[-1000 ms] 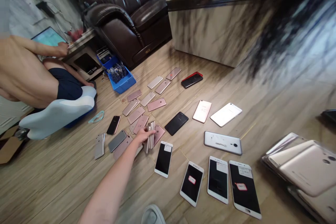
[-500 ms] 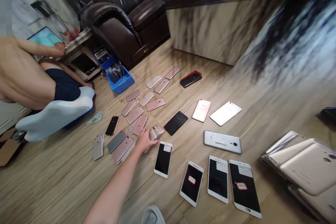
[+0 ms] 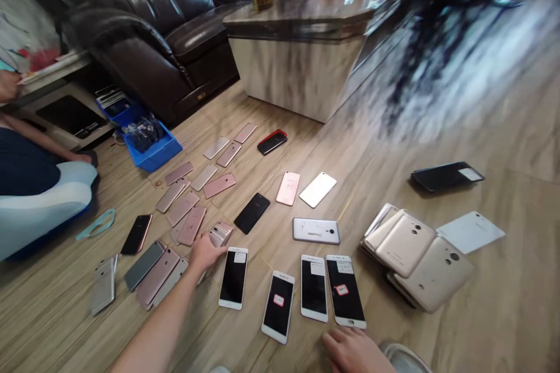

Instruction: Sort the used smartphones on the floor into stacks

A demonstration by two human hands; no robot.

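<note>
My left hand (image 3: pixel 207 253) is closed round a stack of smartphones (image 3: pixel 220 234), with the thumb on the near side; the far fingers are partly hidden. My right hand (image 3: pixel 352 351) is low in the view, its slightly bent fingers at the bottom end of a white smartphone (image 3: pixel 347 290) with a red-edged sticker; nothing shows in its grasp. More white-framed phones lie face up between the hands, among them a phone with a white label (image 3: pixel 234 277) and a phone with a red-edged sticker (image 3: pixel 278 306). A black phone (image 3: pixel 252 213) lies beyond the stack.
Several pink and gold phones (image 3: pixel 220 185) lie on the wood floor at the left. A pile of gold phones (image 3: pixel 406 243) stands at the right, beside a white phone (image 3: pixel 471 232). A blue bin (image 3: pixel 157 150), a marble-sided table (image 3: pixel 284 70) and a person's leg (image 3: pixel 26 180) are farther off.
The view has swung to the right, showing more phones there. My right hand has come in at the bottom, by the stickered white phone. My left hand stays at the stack.
</note>
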